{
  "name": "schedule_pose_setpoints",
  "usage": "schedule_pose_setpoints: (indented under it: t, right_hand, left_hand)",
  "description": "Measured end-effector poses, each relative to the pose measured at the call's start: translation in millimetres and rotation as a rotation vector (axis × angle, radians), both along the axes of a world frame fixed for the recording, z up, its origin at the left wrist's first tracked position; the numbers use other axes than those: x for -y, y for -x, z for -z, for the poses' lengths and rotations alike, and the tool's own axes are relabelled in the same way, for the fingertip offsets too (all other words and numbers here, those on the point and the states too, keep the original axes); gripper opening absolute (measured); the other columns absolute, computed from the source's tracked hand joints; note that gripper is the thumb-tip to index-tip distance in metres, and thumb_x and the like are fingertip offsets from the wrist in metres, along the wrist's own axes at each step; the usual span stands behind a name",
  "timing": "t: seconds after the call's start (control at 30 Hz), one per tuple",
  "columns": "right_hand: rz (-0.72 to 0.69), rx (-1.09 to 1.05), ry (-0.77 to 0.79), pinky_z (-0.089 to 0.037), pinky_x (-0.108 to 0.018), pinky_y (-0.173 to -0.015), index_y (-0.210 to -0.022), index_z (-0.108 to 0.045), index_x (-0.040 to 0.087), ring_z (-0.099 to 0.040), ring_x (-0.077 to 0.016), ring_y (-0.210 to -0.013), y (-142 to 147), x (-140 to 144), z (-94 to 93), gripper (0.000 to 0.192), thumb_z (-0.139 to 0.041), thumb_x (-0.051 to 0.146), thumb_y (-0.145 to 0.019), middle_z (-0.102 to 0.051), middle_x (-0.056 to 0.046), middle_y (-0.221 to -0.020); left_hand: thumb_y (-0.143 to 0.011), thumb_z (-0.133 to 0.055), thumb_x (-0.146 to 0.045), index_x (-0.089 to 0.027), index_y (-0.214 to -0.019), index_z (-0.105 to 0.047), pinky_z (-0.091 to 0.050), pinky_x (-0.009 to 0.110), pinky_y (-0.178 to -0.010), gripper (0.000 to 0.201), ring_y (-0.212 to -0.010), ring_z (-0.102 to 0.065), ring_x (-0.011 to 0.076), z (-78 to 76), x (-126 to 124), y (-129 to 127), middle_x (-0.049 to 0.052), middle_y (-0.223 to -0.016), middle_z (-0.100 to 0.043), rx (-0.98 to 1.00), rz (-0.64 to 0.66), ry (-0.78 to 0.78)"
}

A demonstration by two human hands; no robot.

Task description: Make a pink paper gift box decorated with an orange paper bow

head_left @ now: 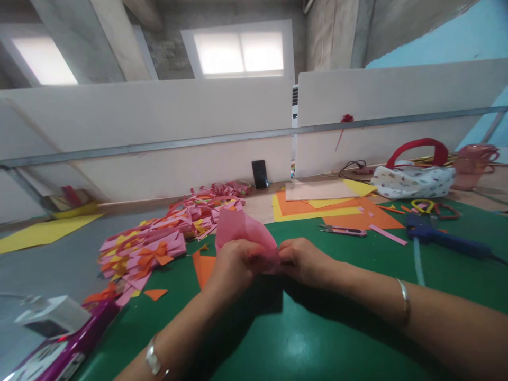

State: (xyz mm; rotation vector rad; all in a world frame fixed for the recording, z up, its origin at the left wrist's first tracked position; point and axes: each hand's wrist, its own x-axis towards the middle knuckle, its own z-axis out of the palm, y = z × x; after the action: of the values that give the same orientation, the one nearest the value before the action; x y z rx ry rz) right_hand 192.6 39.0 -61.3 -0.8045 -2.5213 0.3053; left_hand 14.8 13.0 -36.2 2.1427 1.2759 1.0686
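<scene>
Diagonally, the pink paper [246, 231] points up-left.

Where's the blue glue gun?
In the head view, the blue glue gun lies on the green tabletop at far right, past the right hand, with a pink strip just to its left.

I pinch a pink paper [244, 230] with my left hand [234, 262] and my right hand [299, 259], above a green table top [313, 338]. From my hands, a phone [260, 174] leans on the wall at 12 o'clock. Little pink snips [344, 230] lie at 2 o'clock, and a blue glue gun [448, 242] at 3. Lots of paper bows [148, 254] make a heap at 10. A purple power strip [95, 320] with a white plug [55, 317] sits at 8.
</scene>
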Motion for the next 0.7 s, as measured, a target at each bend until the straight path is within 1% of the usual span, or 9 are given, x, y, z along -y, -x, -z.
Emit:
schedule_pose_setpoints:
  t: [0.1, 0.17, 0.33, 0.4, 0.47, 0.53, 0.6, 0.63, 0.7]
  right_hand:
    - [0.007, -0.003, 0.024, -0.033, -0.02, -0.054, -0.072, -0.066, 0.015, -0.052, -0.0108, -0.061, -0.6, 3.4, -2.9, 0.022, -0.056, 0.03, -0.082, -0.059, -0.002, -0.069]
    - [0.009, -0.003, 0.057, -0.032, -0.02, -0.053, -0.067, -0.065, 0.015, -0.05, -0.0101, -0.058, -0.3, 5.6, -5.4, 0.025, -0.055, 0.032, -0.083, -0.057, -0.001, -0.065]
    - [0.042, -0.04, 0.102, -0.029, -0.02, -0.05, -0.057, -0.061, 0.014, -0.044, -0.0085, -0.051, 1.5, 7.4, -11.3, 0.028, -0.055, 0.027, -0.081, -0.052, 0.001, -0.056]
    - [0.055, -0.076, 0.116, -0.03, -0.02, -0.05, -0.057, -0.061, 0.013, -0.045, -0.0085, -0.052, 1.0, 6.1, -12.3, 0.026, -0.055, 0.023, -0.08, -0.053, 0.001, -0.057]
    - [0.082, -0.134, 0.129, -0.032, -0.02, -0.051, -0.058, -0.062, 0.013, -0.047, -0.0089, -0.052, -0.6, 3.4, -12.4, 0.025, -0.055, 0.022, -0.08, -0.054, 0.001, -0.056]
    - [0.13, -0.214, 0.141, -0.033, -0.019, -0.051, -0.06, -0.063, 0.013, -0.049, -0.0094, -0.053, -2.9, -0.2, -11.8, 0.027, -0.053, 0.025, -0.081, -0.055, 0.001, -0.056]
    - [0.19, -0.307, 0.15, -0.035, -0.019, -0.051, -0.062, -0.064, 0.013, -0.051, -0.0098, -0.052, -4.8, -3.6, -11.0, 0.032, -0.05, 0.031, -0.084, -0.056, 0.0, -0.056]
    - [0.222, -0.353, 0.152, -0.036, -0.019, -0.05, -0.063, -0.064, 0.013, -0.051, -0.01, -0.052, -5.3, -4.7, -10.7, 0.035, -0.048, 0.034, -0.085, -0.057, 0.0, -0.056]
    - [0.277, -0.436, 0.154, -0.037, -0.02, -0.05, -0.066, -0.066, 0.014, -0.053, -0.0105, -0.051, -4.8, -5.0, -10.1, 0.039, -0.045, 0.039, -0.086, -0.057, 0.0, -0.055]
  left_hand:
    - [-0.068, -0.064, -0.019, -0.021, -0.07, -0.073, -0.046, 0.022, -0.056, 0.009, -0.06, -0.062, 0.015, -0.5, 0.4, -2.7, 0.002, -0.065, -0.07, -0.116, 0.058, -0.018]
    - [-0.069, -0.065, -0.021, -0.021, -0.071, -0.073, -0.045, 0.023, -0.055, 0.009, -0.059, -0.062, 0.0145, -1.8, 0.6, -3.7, 0.001, -0.066, -0.07, -0.136, 0.074, -0.029]
    - [-0.065, -0.067, -0.019, -0.022, -0.069, -0.072, -0.045, 0.023, -0.057, 0.007, -0.062, -0.06, 0.0144, -10.9, 0.8, 1.0, 0.0, -0.067, -0.068, -0.209, 0.021, -0.108]
    - [-0.063, -0.069, -0.017, -0.021, -0.071, -0.071, -0.045, 0.024, -0.058, 0.009, -0.063, -0.059, 0.0148, -15.2, 0.7, 5.7, 0.0, -0.067, -0.067, -0.233, -0.043, -0.179]
    - [-0.063, -0.07, -0.018, -0.021, -0.078, -0.069, -0.045, 0.028, -0.064, 0.016, -0.065, -0.057, 0.0162, -18.3, 0.7, 10.4, 0.0, -0.066, -0.066, -0.241, -0.153, -0.356]
    - [-0.065, -0.07, -0.025, -0.02, -0.085, -0.066, -0.044, 0.035, -0.077, 0.021, -0.078, -0.057, 0.0195, -19.5, 1.1, 12.8, 0.002, -0.074, -0.066, -0.205, -0.309, -0.584]
    - [-0.064, -0.071, -0.034, -0.019, -0.085, -0.06, -0.04, 0.04, -0.084, 0.028, -0.089, -0.054, 0.0229, -18.1, 1.7, 11.2, 0.005, -0.086, -0.063, -0.102, -0.491, -0.677]
    - [-0.062, -0.072, -0.038, -0.019, -0.084, -0.057, -0.041, 0.041, -0.082, 0.033, -0.089, -0.054, 0.0238, -16.4, 1.9, 8.8, 0.006, -0.09, -0.061, -0.025, -0.573, -0.613]
    - [-0.056, -0.073, -0.044, -0.018, -0.085, -0.052, -0.046, 0.038, -0.072, 0.045, -0.083, -0.055, 0.0229, -11.8, 2.1, 1.8, 0.006, -0.09, -0.058, 0.178, -0.631, -0.302]
